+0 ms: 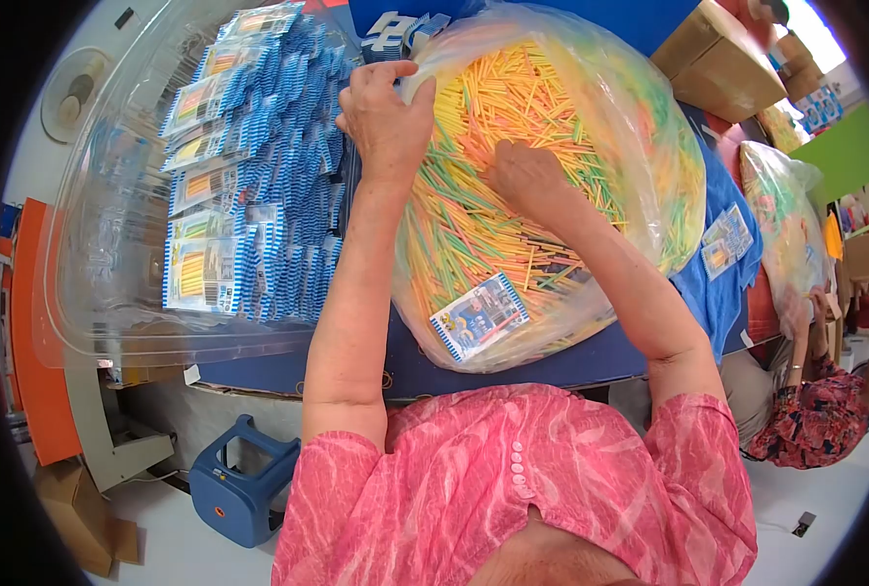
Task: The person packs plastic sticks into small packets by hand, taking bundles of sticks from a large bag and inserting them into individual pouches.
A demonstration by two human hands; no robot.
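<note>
You've got two hands in play, your left hand (386, 117) and right hand (524, 174). One big clear plastic bag of coloured straws (561, 117) in front, a second bag (781, 220) off right. One clear plastic tub (93, 293), packed with blue-striped packets (259, 166), too many to count. One blue plastic stool (239, 488) below.

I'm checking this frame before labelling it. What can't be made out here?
Head view only:
- Right hand: fingertips buried among the sticks, so any grasp is hidden.
- Left hand: fingers curl over the bag rim, hiding their tips.
- Card print: too small.
- Packets: blurred behind the clear tub.
</note>
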